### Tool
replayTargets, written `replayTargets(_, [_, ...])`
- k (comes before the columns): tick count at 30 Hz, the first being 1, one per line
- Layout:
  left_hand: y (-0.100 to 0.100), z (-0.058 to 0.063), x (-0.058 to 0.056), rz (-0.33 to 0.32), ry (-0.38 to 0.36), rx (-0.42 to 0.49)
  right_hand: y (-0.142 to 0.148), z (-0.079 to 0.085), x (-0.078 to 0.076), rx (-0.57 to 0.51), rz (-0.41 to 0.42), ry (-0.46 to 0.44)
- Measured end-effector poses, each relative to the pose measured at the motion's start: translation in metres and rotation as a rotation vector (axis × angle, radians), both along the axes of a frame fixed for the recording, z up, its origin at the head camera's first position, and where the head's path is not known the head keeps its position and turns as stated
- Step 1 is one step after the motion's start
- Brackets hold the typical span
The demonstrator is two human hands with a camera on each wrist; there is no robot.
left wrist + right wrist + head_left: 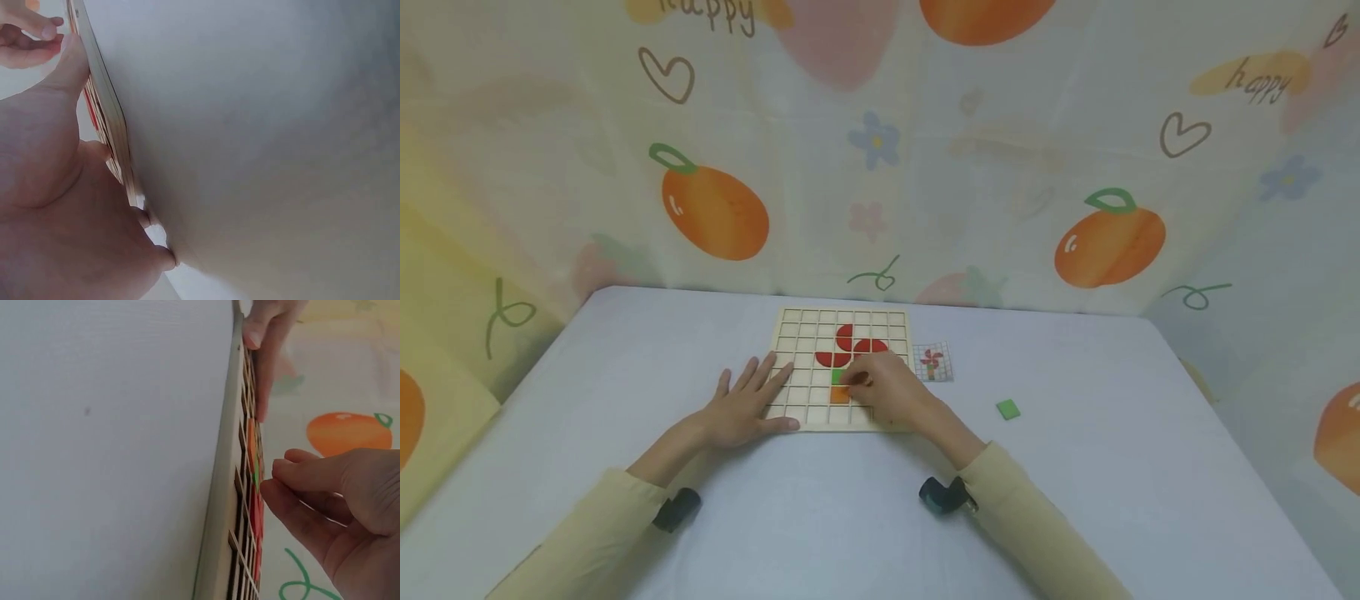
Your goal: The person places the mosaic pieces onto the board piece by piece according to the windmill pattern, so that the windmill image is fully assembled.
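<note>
A light wooden grid board (793,400) lies flat on the table, its cells marked by raised strips. Several red rounded pieces (833,360) form pinwheel blades on it. Below them sit a green square (837,377) and an orange square (839,396), partly covered by my right hand. My left hand (741,408) lies spread along the board's left edge, fingertips on the board and thumb at its front-left corner. Over the board is my right hand (891,387), thumb and fingertips bent close together right at the green square. Nothing shows between those tips in the right wrist view.
Right of the board lies a small picture card (932,362) with a pinwheel on a grid. A loose green square tile (1008,409) rests farther right on the white-covered table (805,517). Behind the table hangs a curtain (1000,167) printed with fruit.
</note>
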State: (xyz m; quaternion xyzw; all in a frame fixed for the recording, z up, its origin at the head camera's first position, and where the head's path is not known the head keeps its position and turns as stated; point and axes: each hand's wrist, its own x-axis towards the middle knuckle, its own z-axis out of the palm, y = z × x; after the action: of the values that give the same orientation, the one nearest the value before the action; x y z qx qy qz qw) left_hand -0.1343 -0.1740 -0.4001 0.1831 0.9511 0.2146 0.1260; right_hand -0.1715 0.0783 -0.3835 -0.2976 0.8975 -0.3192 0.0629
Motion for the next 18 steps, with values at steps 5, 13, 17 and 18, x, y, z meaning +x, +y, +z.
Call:
replayTargets(5, [0.000, -0.001, 0.000, 0.004, -0.003, 0.001, 0.013, 0.004, -0.002, 0.000, -0.004, -0.016])
replayTargets(13, [0.000, -0.001, -0.001, 0.006, -0.009, -0.007, 0.041, 0.011, -0.005, 0.056, -0.047, -0.025])
replayTargets(17, [-0.001, -0.003, -0.001, 0.005, -0.017, -0.011, 0.063, 0.015, -0.007, 0.063, -0.043, -0.017])
replayTargets(18, [-0.001, -0.003, -0.001, 0.006, -0.017, -0.011, 0.069, 0.015, -0.007, 0.060, -0.036, -0.006])
